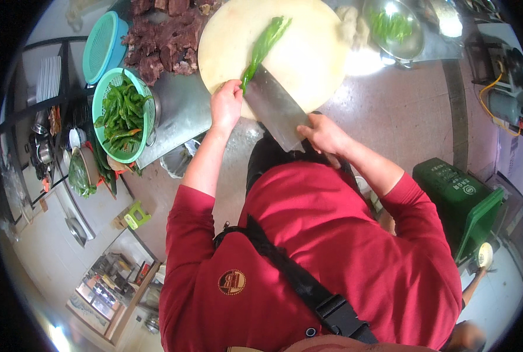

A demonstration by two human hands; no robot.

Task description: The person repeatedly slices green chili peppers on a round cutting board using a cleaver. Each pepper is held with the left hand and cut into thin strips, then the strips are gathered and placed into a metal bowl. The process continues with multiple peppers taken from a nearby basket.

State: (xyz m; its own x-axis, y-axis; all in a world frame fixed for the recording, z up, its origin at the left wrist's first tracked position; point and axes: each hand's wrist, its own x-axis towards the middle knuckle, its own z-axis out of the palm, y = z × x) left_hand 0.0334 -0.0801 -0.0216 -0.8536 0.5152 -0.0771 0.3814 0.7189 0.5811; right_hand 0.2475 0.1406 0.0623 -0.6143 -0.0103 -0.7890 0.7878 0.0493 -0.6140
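Note:
A long twisted green pepper (264, 47) lies on the round pale cutting board (314, 58). My left hand (226, 104) is closed at the pepper's near tip, with thumb and fingers pinched together. In my right hand (326, 135) is the handle of a wide cleaver (276, 105). Its broad blade slants over the near edge of the board, and the far corner meets the pepper close to my left fingertips. From this view I cannot tell whether the blade has cut into it.
Left of the board, a turquoise basket (99, 111) holds several green peppers, beside another turquoise basket (87, 61). Dark red meat chunks (167, 38) lie at the board's far left. A metal bowl (411, 50) with cut green pieces stands right. A green bin (440, 185) is on the floor.

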